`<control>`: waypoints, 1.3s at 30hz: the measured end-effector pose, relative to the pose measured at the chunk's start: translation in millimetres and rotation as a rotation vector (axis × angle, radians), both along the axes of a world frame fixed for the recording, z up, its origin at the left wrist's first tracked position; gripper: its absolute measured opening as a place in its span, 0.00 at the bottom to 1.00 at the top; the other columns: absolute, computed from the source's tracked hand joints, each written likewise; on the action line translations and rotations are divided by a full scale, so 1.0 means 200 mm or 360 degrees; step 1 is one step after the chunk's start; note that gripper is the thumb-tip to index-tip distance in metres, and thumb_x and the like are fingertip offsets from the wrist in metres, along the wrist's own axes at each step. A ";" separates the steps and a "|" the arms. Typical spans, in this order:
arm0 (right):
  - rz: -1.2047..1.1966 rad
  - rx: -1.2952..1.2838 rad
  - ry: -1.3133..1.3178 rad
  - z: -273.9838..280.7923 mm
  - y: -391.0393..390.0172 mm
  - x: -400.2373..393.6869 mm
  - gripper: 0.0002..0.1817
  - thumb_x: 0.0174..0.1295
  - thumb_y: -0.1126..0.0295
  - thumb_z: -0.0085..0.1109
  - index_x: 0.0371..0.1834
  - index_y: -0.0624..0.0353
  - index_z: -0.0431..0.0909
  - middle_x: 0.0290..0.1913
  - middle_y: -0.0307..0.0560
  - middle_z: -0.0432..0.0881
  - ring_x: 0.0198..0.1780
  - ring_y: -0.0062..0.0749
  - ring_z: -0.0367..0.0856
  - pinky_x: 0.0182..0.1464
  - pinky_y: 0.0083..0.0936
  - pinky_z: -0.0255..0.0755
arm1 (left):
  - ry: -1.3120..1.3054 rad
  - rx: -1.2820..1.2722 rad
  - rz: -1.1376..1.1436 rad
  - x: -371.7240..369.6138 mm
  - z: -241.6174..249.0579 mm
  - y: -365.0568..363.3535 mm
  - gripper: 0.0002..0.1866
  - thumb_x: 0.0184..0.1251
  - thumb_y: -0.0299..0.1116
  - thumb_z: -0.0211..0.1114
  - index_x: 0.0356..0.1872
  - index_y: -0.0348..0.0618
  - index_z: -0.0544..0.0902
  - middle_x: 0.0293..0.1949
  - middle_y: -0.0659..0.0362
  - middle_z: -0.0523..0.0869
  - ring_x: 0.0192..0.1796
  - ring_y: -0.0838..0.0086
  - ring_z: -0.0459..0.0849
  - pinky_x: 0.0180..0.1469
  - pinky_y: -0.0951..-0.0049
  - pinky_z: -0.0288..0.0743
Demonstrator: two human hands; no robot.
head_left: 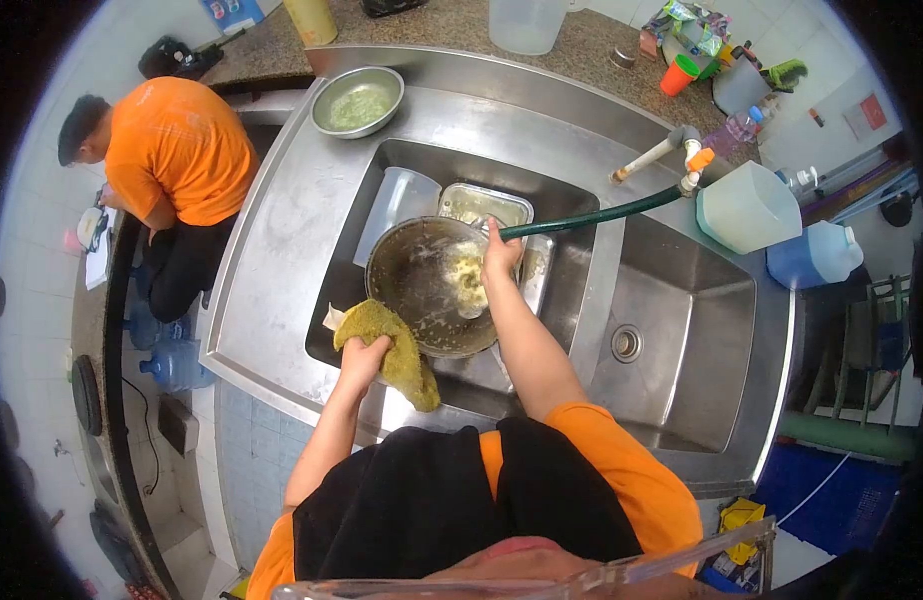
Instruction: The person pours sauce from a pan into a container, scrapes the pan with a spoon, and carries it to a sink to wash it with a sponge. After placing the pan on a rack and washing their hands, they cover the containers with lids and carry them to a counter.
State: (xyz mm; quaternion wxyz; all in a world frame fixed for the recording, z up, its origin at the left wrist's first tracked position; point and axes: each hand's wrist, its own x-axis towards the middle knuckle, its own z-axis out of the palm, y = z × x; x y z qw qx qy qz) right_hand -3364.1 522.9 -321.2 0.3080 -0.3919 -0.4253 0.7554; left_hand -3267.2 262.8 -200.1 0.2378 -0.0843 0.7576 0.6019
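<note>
A large, dirty metal pan (412, 270) with wet, pale residue inside is tilted in the left sink basin (572, 250). At its lower left rim, my left hand (362, 362) is closed on a yellow-green cloth (394, 345); whether it also grips the rim is hidden. My right hand (501, 258) wraps round the end of a green hose (602, 212) over the pan's right side. Water from the hose seems to run onto the residue. Behind the pan lie a translucent plastic container (397, 200) and a metal tray (492, 200).
A metal bowl (327, 118) of greenish liquid stands at the counter's back left. The hose runs from a tap (690, 165) beside two jugs, one pale (747, 210), one blue (814, 255). On the right is a second basin (682, 320). A person in orange (187, 150) crouches at left.
</note>
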 end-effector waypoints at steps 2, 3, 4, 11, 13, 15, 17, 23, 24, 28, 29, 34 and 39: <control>0.0017 0.0317 -0.0390 -0.05 0.01 -0.03 0.09 0.51 0.72 0.64 0.26 0.56 0.71 0.18 0.35 0.70 0.20 0.18 0.66 0.18 0.16 0.56 | -0.0043 0.0014 -0.0008 0.00 -0.01 0.00 0.13 0.51 0.28 0.56 0.38 0.30 0.77 0.34 0.55 0.82 0.37 0.70 0.81 0.40 0.73 0.73; 0.0063 0.0186 -0.0274 0.00 0.01 -0.01 0.09 0.51 0.71 0.65 0.26 0.57 0.72 0.20 0.37 0.71 0.22 0.20 0.68 0.20 0.18 0.60 | -0.0046 0.0016 -0.0003 -0.01 -0.01 0.00 0.13 0.51 0.28 0.56 0.38 0.30 0.77 0.34 0.55 0.82 0.37 0.70 0.81 0.40 0.73 0.73; 0.0068 0.0188 -0.0277 0.02 0.01 -0.01 0.09 0.51 0.71 0.65 0.26 0.57 0.72 0.20 0.37 0.71 0.22 0.20 0.68 0.20 0.18 0.60 | -0.0069 0.0001 -0.0003 -0.01 0.00 0.00 0.14 0.51 0.28 0.57 0.37 0.30 0.77 0.34 0.55 0.82 0.37 0.70 0.81 0.39 0.73 0.73; 0.0206 -0.0113 -0.0117 0.01 0.07 -0.09 0.14 0.49 0.64 0.67 0.24 0.60 0.72 0.21 0.40 0.72 0.21 0.23 0.69 0.22 0.22 0.63 | -0.0081 -0.0059 -0.0027 -0.01 0.04 0.01 0.14 0.50 0.30 0.57 0.35 0.29 0.78 0.33 0.54 0.82 0.34 0.70 0.81 0.37 0.73 0.73; 0.0091 0.0387 -0.0498 -0.01 0.07 -0.11 0.15 0.50 0.62 0.66 0.26 0.63 0.73 0.19 0.39 0.71 0.17 0.23 0.66 0.21 0.23 0.60 | -0.0098 -0.0069 -0.0024 -0.02 0.03 0.01 0.13 0.50 0.29 0.57 0.35 0.29 0.78 0.32 0.55 0.82 0.34 0.70 0.81 0.37 0.73 0.73; 0.0167 0.0311 -0.0423 -0.03 0.09 -0.12 0.15 0.50 0.62 0.66 0.27 0.63 0.73 0.17 0.38 0.70 0.17 0.23 0.65 0.22 0.24 0.61 | -0.0116 -0.0074 -0.0019 -0.02 0.03 0.01 0.13 0.50 0.29 0.57 0.35 0.29 0.78 0.32 0.55 0.82 0.34 0.70 0.81 0.37 0.73 0.73; 0.0245 0.0239 -0.0353 -0.04 0.10 -0.12 0.16 0.50 0.62 0.66 0.28 0.64 0.74 0.16 0.37 0.69 0.16 0.24 0.65 0.23 0.24 0.61 | -0.0129 0.0012 -0.0007 -0.02 0.01 0.01 0.14 0.49 0.29 0.57 0.35 0.29 0.78 0.32 0.55 0.82 0.34 0.70 0.81 0.37 0.73 0.73; 0.0527 -0.0210 -0.0181 0.06 0.10 -0.06 0.06 0.53 0.71 0.61 0.29 0.58 0.74 0.18 0.34 0.67 0.16 0.19 0.65 0.18 0.17 0.61 | -0.0204 0.0068 -0.0060 -0.04 -0.07 0.00 0.15 0.50 0.29 0.56 0.38 0.29 0.77 0.35 0.54 0.81 0.36 0.70 0.80 0.40 0.73 0.73; 0.0466 0.0007 -0.0331 -0.04 0.11 -0.09 0.04 0.54 0.72 0.59 0.31 0.58 0.74 0.18 0.34 0.67 0.16 0.19 0.64 0.17 0.17 0.60 | -0.0204 0.0068 -0.0061 -0.04 -0.06 0.01 0.15 0.50 0.29 0.56 0.38 0.29 0.77 0.35 0.54 0.81 0.36 0.70 0.80 0.40 0.73 0.73; 0.0333 0.0126 -0.0095 -0.07 0.09 -0.08 0.05 0.58 0.70 0.55 0.33 0.59 0.75 0.18 0.36 0.67 0.17 0.18 0.65 0.16 0.17 0.60 | -0.0247 0.0039 -0.0063 -0.04 -0.04 0.02 0.15 0.49 0.29 0.56 0.38 0.30 0.77 0.35 0.55 0.81 0.37 0.70 0.80 0.40 0.73 0.72; 0.0332 0.0123 -0.0092 -0.05 0.09 -0.07 0.05 0.58 0.70 0.55 0.33 0.59 0.75 0.18 0.36 0.67 0.17 0.18 0.65 0.16 0.17 0.60 | -0.0237 0.0029 -0.0066 -0.04 -0.04 0.02 0.15 0.49 0.29 0.56 0.38 0.30 0.77 0.34 0.55 0.81 0.36 0.70 0.80 0.40 0.73 0.72; 0.0629 -0.0393 0.0064 0.07 0.10 -0.02 0.06 0.52 0.75 0.59 0.33 0.59 0.75 0.21 0.36 0.68 0.20 0.20 0.66 0.23 0.20 0.63 | -0.0273 -0.0008 -0.0102 -0.06 -0.07 0.01 0.15 0.49 0.29 0.56 0.38 0.31 0.76 0.35 0.55 0.81 0.36 0.70 0.80 0.40 0.73 0.72; 0.0355 -0.0062 -0.0141 -0.05 0.08 -0.06 0.11 0.54 0.70 0.60 0.38 0.62 0.74 0.23 0.36 0.68 0.19 0.17 0.64 0.18 0.17 0.59 | -0.0271 0.0034 -0.0105 -0.08 -0.08 0.01 0.16 0.49 0.31 0.57 0.38 0.31 0.76 0.34 0.55 0.81 0.35 0.70 0.80 0.39 0.73 0.72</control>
